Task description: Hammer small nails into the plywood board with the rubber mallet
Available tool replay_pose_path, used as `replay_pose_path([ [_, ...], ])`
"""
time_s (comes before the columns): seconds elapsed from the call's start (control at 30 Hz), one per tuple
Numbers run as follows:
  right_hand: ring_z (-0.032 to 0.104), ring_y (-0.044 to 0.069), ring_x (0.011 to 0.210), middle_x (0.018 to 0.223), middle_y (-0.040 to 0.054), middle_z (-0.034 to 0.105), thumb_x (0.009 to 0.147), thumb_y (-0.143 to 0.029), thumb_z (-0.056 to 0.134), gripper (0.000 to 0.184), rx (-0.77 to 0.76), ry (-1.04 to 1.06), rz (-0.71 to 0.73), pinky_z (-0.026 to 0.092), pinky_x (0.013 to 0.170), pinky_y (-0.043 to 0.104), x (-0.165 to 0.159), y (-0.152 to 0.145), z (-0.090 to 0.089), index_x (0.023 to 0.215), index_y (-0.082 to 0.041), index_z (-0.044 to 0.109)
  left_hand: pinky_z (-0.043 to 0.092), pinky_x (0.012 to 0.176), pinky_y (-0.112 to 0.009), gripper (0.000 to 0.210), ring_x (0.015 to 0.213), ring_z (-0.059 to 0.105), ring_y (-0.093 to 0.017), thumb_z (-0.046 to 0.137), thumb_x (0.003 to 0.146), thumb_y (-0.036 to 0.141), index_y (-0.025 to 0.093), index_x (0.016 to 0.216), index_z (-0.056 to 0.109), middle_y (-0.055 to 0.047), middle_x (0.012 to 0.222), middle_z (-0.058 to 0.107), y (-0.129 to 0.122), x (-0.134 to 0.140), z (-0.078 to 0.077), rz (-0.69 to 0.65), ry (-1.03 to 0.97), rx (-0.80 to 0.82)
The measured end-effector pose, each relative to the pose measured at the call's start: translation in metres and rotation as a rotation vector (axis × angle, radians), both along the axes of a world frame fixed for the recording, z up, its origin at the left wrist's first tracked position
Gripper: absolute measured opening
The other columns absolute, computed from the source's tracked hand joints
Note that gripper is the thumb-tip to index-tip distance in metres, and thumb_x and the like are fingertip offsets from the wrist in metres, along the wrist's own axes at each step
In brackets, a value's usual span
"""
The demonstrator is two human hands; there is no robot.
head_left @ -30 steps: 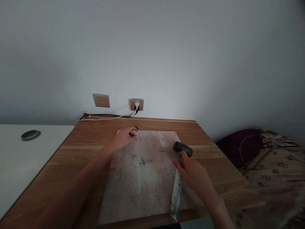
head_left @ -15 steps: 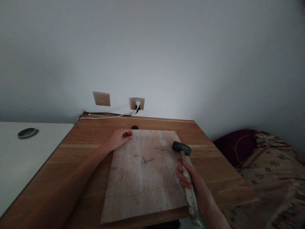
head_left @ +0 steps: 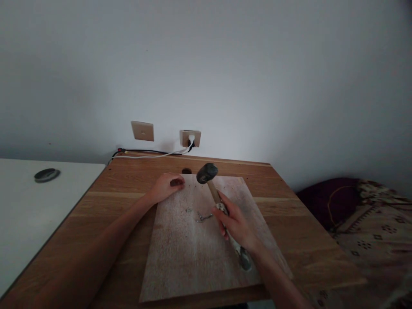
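Observation:
My right hand (head_left: 234, 221) is wrapped round the handle of a mallet (head_left: 207, 173) with a black head and a worn, pale handle. The head is raised over the far part of a pale wooden board (head_left: 180, 257). At the board's far left corner my left hand (head_left: 168, 187) rests with its fingers curled together; what they pinch, if anything, is too small to make out. Several loose nails (head_left: 203, 218) lie mid-board, partly beside my right fingers. A row of small dark points runs along the far edge, partly hidden by the mallet.
The board lies on a wooden table (head_left: 112, 214) against the wall. Cables (head_left: 151, 156) run along the back edge to a wall socket (head_left: 191, 138). At left, a white surface (head_left: 19, 214) carries a dark oval object (head_left: 47, 175). Patterned fabric (head_left: 380, 240) lies at right.
My right hand has moved the mallet left and away from me, from the board's right side to over its far part. My left hand stays at the corner. The view has shifted slightly.

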State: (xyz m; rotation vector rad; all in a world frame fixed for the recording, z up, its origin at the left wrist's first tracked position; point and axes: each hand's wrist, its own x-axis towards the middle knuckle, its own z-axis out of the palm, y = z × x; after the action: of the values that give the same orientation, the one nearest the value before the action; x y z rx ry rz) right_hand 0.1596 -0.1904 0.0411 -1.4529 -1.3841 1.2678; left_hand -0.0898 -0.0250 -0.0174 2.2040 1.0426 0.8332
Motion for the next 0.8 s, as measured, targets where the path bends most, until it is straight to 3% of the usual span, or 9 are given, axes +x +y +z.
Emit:
replay_pose_path([
  [0.17,0.044,0.011,0.035,0.048,-0.0108,0.048,0.098,-0.049,0.053,0.07,0.021,-0.06,0.157,0.04,0.034,0.02,-0.024,0.023,0.0,0.158,-0.016,0.04,0.056,0.085,-0.034,0.046,0.087,0.074,-0.022,0.07,0.082,0.027,0.02,0.127,0.065,-0.003,0.093,0.079,0.0,0.001,-0.002,0.018,-0.069,-0.088],
  [0.43,0.05,0.01,0.036,0.051,-0.0103,0.049,0.102,-0.039,0.051,0.059,0.056,-0.173,0.174,0.042,0.035,0.017,-0.032,0.023,-0.016,0.157,-0.021,0.043,0.056,0.081,-0.033,0.057,0.088,0.074,-0.025,0.075,0.075,0.03,0.019,0.129,0.064,-0.004,0.098,0.078,0.0,0.0,-0.005,0.099,-0.04,-0.08],
  [0.8,0.048,0.011,0.037,0.053,-0.0087,0.052,0.099,-0.041,0.053,0.062,0.032,-0.173,0.173,0.043,0.036,0.021,-0.028,0.022,-0.014,0.157,-0.021,0.045,0.055,0.084,-0.035,0.052,0.091,0.072,-0.025,0.07,0.076,0.028,0.02,0.127,0.063,-0.004,0.096,0.076,0.001,0.0,0.003,0.062,-0.015,-0.11],
])
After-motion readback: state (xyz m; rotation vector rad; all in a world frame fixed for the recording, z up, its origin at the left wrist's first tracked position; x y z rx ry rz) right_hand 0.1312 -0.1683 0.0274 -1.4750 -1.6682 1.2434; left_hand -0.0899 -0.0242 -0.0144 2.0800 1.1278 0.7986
